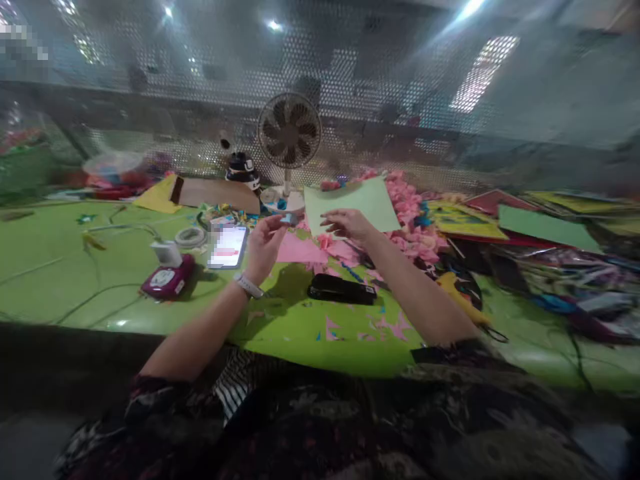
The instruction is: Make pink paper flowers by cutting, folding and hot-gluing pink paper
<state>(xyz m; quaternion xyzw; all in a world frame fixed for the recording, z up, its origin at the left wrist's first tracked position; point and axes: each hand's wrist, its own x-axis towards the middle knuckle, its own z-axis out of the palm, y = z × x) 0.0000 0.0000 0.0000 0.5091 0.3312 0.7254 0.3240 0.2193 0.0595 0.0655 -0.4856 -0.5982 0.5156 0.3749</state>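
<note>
Bluish piece (289, 219) in left hand (265, 244)

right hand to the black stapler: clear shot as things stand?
Probably yes. The right hand looks empty, and the black stapler lies nearer the person's body with nothing on top of it. Only low pink paper scraps seem to lie between.

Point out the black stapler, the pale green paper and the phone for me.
Black stapler (341, 289): head view, on the middle of its body.
Pale green paper (367, 199): head view, on the middle of the sheet's face.
Phone (233, 245): head view, on its lit screen.
</note>
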